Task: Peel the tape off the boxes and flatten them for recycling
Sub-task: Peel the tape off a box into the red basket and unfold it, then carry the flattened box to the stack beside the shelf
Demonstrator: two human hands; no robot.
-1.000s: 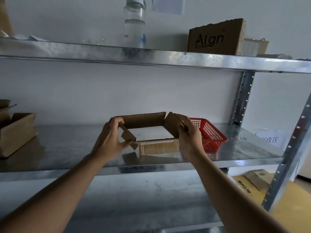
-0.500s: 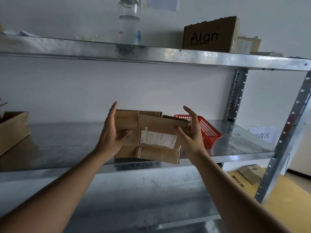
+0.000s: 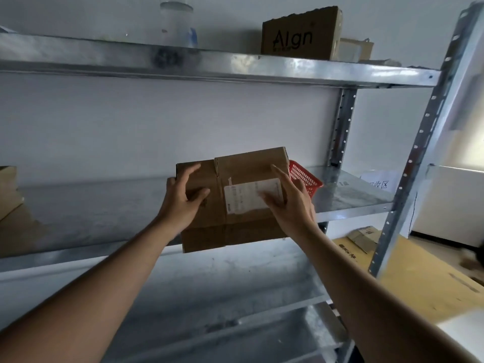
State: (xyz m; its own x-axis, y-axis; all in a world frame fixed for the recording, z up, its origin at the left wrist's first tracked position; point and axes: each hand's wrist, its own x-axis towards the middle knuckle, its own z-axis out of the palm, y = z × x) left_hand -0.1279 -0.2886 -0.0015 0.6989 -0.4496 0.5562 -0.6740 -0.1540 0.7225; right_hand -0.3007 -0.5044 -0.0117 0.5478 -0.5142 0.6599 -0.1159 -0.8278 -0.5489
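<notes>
The brown box (image 3: 235, 200) is squashed flat, with a white label (image 3: 251, 196). The left hand (image 3: 183, 197) and right hand (image 3: 290, 203) press on it with straight fingers, above the shiny metal shelf (image 3: 348, 195), by a red basket (image 3: 305, 176).

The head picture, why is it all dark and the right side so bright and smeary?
Head view: daylight glares in at the right edge, leaving the shelf and box dim; the jar up top and the shelf post look blurred, and the wide lens bends the shelves.
</notes>
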